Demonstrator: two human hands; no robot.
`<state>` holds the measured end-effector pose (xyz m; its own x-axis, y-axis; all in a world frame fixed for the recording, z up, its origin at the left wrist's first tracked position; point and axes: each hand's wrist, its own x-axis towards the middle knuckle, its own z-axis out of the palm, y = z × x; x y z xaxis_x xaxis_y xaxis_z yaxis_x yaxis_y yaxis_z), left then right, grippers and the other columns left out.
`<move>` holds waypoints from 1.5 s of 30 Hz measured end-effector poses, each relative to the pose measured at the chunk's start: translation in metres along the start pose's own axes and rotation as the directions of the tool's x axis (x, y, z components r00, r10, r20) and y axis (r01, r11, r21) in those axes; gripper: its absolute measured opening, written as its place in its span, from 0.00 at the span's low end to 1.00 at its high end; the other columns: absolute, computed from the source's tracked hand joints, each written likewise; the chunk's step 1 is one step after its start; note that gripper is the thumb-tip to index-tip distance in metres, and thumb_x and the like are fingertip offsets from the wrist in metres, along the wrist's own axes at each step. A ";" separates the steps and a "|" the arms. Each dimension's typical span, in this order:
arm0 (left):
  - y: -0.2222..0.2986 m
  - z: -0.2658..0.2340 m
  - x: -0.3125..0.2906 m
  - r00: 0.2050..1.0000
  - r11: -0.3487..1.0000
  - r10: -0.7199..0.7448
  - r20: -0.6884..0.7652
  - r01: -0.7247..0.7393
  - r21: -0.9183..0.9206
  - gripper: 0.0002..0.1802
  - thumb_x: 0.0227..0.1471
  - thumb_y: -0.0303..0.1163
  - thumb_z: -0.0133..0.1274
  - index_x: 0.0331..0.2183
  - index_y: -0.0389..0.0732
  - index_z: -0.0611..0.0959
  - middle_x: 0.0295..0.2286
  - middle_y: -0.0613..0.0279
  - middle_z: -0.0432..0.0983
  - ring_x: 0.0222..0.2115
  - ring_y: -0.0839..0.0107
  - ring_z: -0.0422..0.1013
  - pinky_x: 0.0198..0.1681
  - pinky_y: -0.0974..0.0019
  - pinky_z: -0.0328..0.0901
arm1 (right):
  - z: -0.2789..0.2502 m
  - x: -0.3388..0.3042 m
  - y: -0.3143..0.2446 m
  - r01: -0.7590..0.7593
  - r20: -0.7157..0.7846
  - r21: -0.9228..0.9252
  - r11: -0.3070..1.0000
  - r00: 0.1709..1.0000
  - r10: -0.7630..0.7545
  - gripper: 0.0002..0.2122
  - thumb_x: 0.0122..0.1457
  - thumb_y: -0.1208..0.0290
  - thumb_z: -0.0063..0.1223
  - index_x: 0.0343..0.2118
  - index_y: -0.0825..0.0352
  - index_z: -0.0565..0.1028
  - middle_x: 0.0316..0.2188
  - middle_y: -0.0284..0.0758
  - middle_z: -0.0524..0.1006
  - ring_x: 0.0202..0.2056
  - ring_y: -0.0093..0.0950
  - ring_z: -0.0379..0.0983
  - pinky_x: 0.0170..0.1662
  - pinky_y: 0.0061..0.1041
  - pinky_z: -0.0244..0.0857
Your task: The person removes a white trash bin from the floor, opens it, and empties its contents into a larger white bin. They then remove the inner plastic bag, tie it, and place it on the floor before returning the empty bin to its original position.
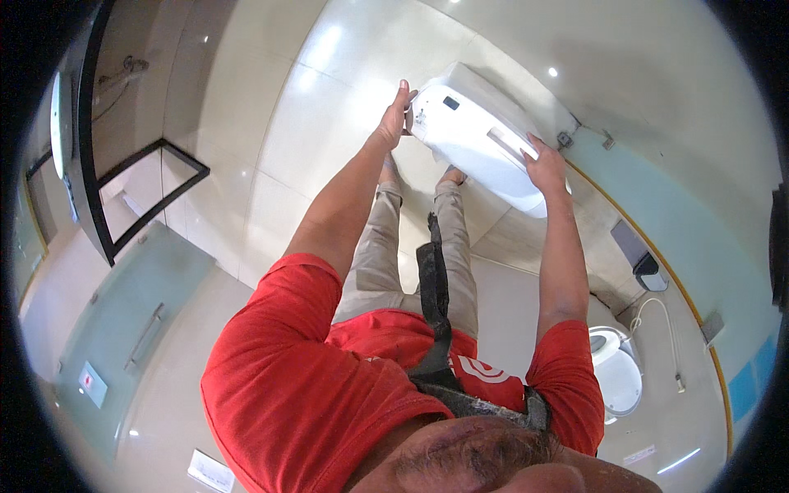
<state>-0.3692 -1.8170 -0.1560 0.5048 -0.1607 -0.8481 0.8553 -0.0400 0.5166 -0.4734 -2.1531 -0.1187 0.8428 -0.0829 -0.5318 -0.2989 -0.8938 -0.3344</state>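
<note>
Far side, right of centre, I've got the white oblong fixture [472,127] between both hands: left hand [396,123] at its left end, right hand [545,168] by the slot [505,141] toward its right end. Hands placed is all that's visibly done; can't tell what's left, or whether it's fixed. Can't tell if either grip is closed. Long axis runs far-left to near-right, dark window [451,103] nearer the left end, slotted face upward toward me.

white fixture [468,131] | elongated, rounded edges | small dark window [451,103] near left end | pale strip [504,141] toward right | slants down rightward
</note>
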 end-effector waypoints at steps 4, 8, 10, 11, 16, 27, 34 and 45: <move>-0.012 -0.034 -0.003 0.999 0.999 0.019 -0.047 -0.022 -0.043 0.58 0.48 0.81 0.35 0.62 0.42 0.68 0.58 0.47 0.65 0.56 0.53 0.63 0.57 0.42 0.58 | -0.013 0.015 -0.027 -0.028 0.106 -0.002 1.000 0.994 0.028 0.20 0.61 0.59 0.54 0.56 0.54 0.74 0.46 0.45 0.79 0.49 0.45 0.74 0.54 0.40 0.67; -0.018 -0.067 -0.015 0.995 0.999 0.023 -0.094 -0.027 -0.044 0.54 0.50 0.76 0.43 0.61 0.40 0.69 0.56 0.46 0.68 0.54 0.55 0.64 0.58 0.47 0.58 | -0.011 0.034 -0.063 0.000 0.186 0.021 1.000 0.983 -0.004 0.21 0.60 0.60 0.55 0.57 0.55 0.74 0.46 0.45 0.79 0.48 0.44 0.75 0.53 0.39 0.67; -0.028 -0.082 -0.021 0.993 0.998 0.033 -0.117 -0.039 -0.045 0.52 0.51 0.73 0.47 0.61 0.38 0.70 0.54 0.47 0.70 0.52 0.56 0.66 0.58 0.49 0.58 | -0.008 0.045 -0.074 0.072 0.195 0.011 0.997 0.978 -0.072 0.21 0.60 0.61 0.56 0.56 0.56 0.74 0.46 0.44 0.79 0.48 0.43 0.75 0.53 0.39 0.67; -0.033 -0.088 -0.023 0.991 0.997 0.051 -0.125 -0.058 -0.050 0.51 0.51 0.71 0.49 0.60 0.37 0.71 0.53 0.47 0.71 0.52 0.57 0.67 0.57 0.50 0.59 | -0.009 0.053 -0.079 0.114 0.188 0.003 0.994 0.976 -0.112 0.21 0.59 0.61 0.57 0.56 0.57 0.75 0.46 0.44 0.79 0.48 0.43 0.76 0.53 0.39 0.68; -0.049 -0.106 -0.027 0.971 0.983 0.087 -0.225 -0.120 -0.138 0.48 0.46 0.68 0.58 0.55 0.37 0.77 0.46 0.51 0.77 0.49 0.60 0.71 0.54 0.52 0.64 | -0.011 0.078 -0.105 0.167 0.192 -0.003 0.986 0.968 -0.163 0.19 0.58 0.59 0.59 0.52 0.60 0.77 0.46 0.45 0.80 0.49 0.42 0.76 0.54 0.36 0.67; -0.020 -0.123 -0.020 0.956 0.998 0.060 -0.286 -0.055 0.023 0.45 0.46 0.68 0.59 0.47 0.35 0.84 0.35 0.54 0.82 0.32 0.69 0.74 0.38 0.67 0.69 | 0.000 0.083 -0.125 0.076 0.199 -0.014 0.997 0.977 -0.072 0.26 0.52 0.46 0.64 0.44 0.65 0.79 0.40 0.45 0.82 0.42 0.40 0.79 0.46 0.35 0.71; -0.016 -0.123 -0.006 0.957 0.988 0.146 -0.250 -0.130 0.078 0.43 0.43 0.70 0.59 0.47 0.43 0.85 0.41 0.49 0.82 0.45 0.61 0.76 0.49 0.58 0.70 | 0.005 0.073 -0.125 0.032 0.189 -0.024 0.999 0.982 -0.027 0.22 0.55 0.50 0.62 0.40 0.67 0.80 0.32 0.45 0.82 0.36 0.40 0.79 0.42 0.36 0.70; 0.007 -0.124 0.007 0.955 0.970 0.146 -0.260 -0.086 0.227 0.51 0.39 0.76 0.56 0.47 0.38 0.84 0.44 0.45 0.80 0.52 0.52 0.73 0.56 0.56 0.66 | 0.015 0.074 -0.118 0.028 0.187 -0.026 0.999 0.982 -0.023 0.21 0.57 0.51 0.60 0.40 0.68 0.81 0.31 0.47 0.81 0.34 0.42 0.79 0.40 0.36 0.70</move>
<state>-0.3456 -1.6958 -0.1730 0.6369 0.0967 -0.7648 0.7596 -0.2484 0.6011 -0.3828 -2.0473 -0.1306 0.7509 0.0212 -0.6601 -0.2633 -0.9070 -0.3287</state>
